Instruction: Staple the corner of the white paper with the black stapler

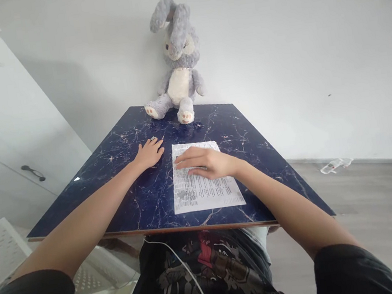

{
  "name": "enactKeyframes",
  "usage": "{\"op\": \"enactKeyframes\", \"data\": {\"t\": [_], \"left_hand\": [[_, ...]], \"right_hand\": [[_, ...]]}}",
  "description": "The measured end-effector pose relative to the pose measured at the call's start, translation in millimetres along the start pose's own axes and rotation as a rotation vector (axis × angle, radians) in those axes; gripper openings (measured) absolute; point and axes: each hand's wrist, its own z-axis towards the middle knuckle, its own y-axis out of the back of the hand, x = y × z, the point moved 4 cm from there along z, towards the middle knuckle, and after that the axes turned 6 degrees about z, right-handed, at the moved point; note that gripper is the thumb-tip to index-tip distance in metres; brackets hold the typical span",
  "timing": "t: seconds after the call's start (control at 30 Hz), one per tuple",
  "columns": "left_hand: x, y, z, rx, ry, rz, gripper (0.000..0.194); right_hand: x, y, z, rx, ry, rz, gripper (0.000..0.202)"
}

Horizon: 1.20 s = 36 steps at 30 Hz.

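Note:
A printed sheet of paper (208, 196) lies flat on the dark blue marbled table (249, 134), near its front edge. My right hand (211, 162) is over the upper part of the sheet, fingers apart and pointing left, with nothing gripped. Whether its fingertips touch the paper, I cannot tell. To the left of the sheet, my left hand (149, 152) rests palm down on the tabletop with its fingers spread, and a ring shows on one finger. Part of the print is covered by my right hand.
A grey plush rabbit (180, 83) sits at the table's back edge against the wall. A white cabinet (4, 110) stands at left, above a white perforated rack (2, 247). A white cable (178, 256) hangs over my shirt. A clear plastic item (335, 165) lies on the floor at right.

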Motion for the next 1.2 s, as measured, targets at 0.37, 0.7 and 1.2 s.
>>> {"op": "enactKeyframes", "data": {"t": [0.37,0.7,1.2], "left_hand": [[-3,4.5,-3,-0.082,-0.019,0.028,0.048],[-4,22.9,-8,-0.224,-0.062,-0.047,0.035],[-6,18.8,-8,-0.303,-0.148,-0.069,0.017]], "right_hand": [[7,-49,11,0.242,0.044,0.212,0.029],[-65,72,-71,-0.643,-0.494,-0.171,0.023],[-119,73,-121,-0.474,-0.731,-0.281,0.027]]}}
